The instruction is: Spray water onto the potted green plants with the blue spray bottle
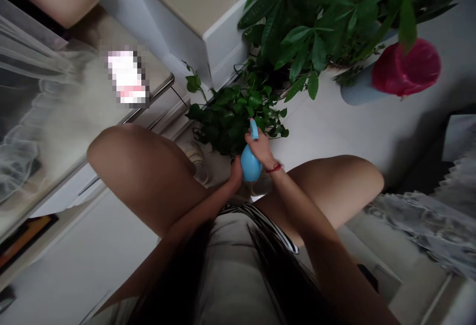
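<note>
A light blue spray bottle (250, 165) is held between my two hands in the middle of the view, its nozzle pointing away from me. My right hand (263, 147), with a red bracelet at the wrist, is wrapped round the neck and trigger. The lower left side of the bottle rests against my left hand (236, 170), whose fingers are curled and partly hidden by it. Just beyond the nozzle spreads a leafy green plant (230, 117), low near the floor; its pot is hidden.
A taller broad-leaved plant (308, 32) stands behind on the right. Beside it is a bin with a pink-red bag (407, 70). On the left, a cabinet top (74, 132) carries a blurred-out bright object (127, 77). A white cabinet corner (223, 37) juts out at the back.
</note>
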Demonstrator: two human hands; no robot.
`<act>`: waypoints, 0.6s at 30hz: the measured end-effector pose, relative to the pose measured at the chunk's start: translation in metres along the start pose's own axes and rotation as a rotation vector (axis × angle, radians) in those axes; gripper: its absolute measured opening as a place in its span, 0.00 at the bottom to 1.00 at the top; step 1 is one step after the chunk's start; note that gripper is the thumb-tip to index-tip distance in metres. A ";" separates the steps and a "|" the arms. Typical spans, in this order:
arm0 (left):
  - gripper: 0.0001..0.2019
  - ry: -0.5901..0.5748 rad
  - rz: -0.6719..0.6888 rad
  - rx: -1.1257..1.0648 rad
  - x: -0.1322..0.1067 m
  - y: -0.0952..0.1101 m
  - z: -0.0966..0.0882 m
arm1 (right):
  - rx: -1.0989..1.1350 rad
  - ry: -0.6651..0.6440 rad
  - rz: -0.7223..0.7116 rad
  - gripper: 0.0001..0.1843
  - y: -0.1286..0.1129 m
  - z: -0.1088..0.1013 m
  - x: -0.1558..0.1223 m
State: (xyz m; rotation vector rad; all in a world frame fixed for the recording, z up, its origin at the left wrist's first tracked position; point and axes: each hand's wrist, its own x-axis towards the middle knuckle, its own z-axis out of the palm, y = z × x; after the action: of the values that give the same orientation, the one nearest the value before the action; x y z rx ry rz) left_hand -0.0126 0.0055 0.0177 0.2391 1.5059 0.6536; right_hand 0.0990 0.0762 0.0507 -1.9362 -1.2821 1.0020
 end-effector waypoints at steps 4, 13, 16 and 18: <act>0.18 -0.006 0.003 0.097 0.002 0.022 -0.004 | 0.154 0.159 0.031 0.11 0.022 0.014 -0.024; 0.19 -0.349 0.148 -0.046 0.003 0.079 -0.005 | 0.095 0.029 -0.194 0.18 0.017 0.025 -0.073; 0.14 -0.393 0.059 -0.107 0.001 0.084 -0.004 | 0.056 -0.018 -0.193 0.18 0.018 0.027 -0.074; 0.10 -0.377 0.017 -0.170 -0.001 0.086 -0.003 | 0.034 -0.032 -0.185 0.18 0.019 0.027 -0.074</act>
State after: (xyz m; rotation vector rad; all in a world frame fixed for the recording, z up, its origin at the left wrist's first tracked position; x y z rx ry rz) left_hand -0.0365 0.0734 0.0643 0.2309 1.0825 0.7024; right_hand 0.0670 0.0023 0.0400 -1.7461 -1.4245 0.9581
